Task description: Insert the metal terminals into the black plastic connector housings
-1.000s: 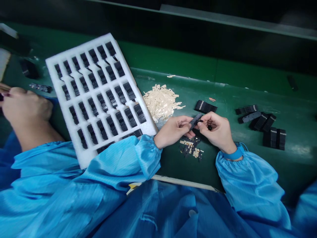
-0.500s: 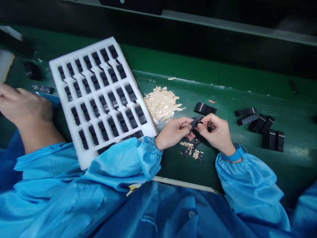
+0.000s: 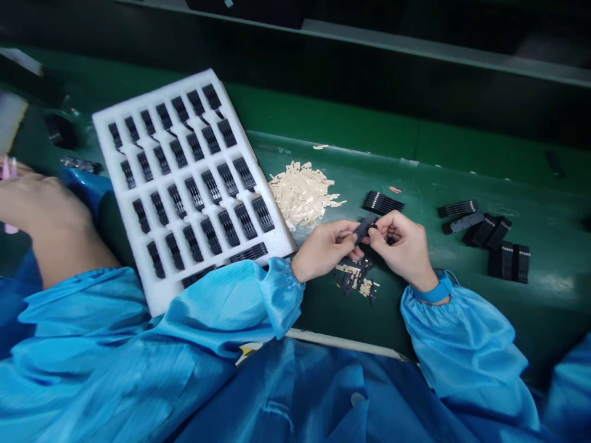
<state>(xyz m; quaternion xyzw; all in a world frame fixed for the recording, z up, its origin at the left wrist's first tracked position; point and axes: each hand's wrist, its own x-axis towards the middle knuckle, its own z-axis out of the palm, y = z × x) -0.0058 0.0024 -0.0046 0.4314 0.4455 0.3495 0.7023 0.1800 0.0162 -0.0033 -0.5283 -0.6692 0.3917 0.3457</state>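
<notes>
A small flat black plastic part is pinched between the thumb and fingers of my left hand. My right hand, with a blue band at the wrist, closes its thumb and index finger at the right end of the same part. Whether a smaller piece is between those right fingertips is hidden. Just below my hands lies a small heap of black and cream pieces. Left of my left hand is a pile of thin cream strips. A block of black ribbed parts rests just beyond my fingers.
A white foam tray with rows of black parts in its slots lies to the left, partly under my left sleeve. More black parts sit at the right on the green table. At far left is another person's hand.
My two hands stay almost in place on the black part. At far left, the other person's hand has shifted slightly down and left, and a pink item now shows by it.
</notes>
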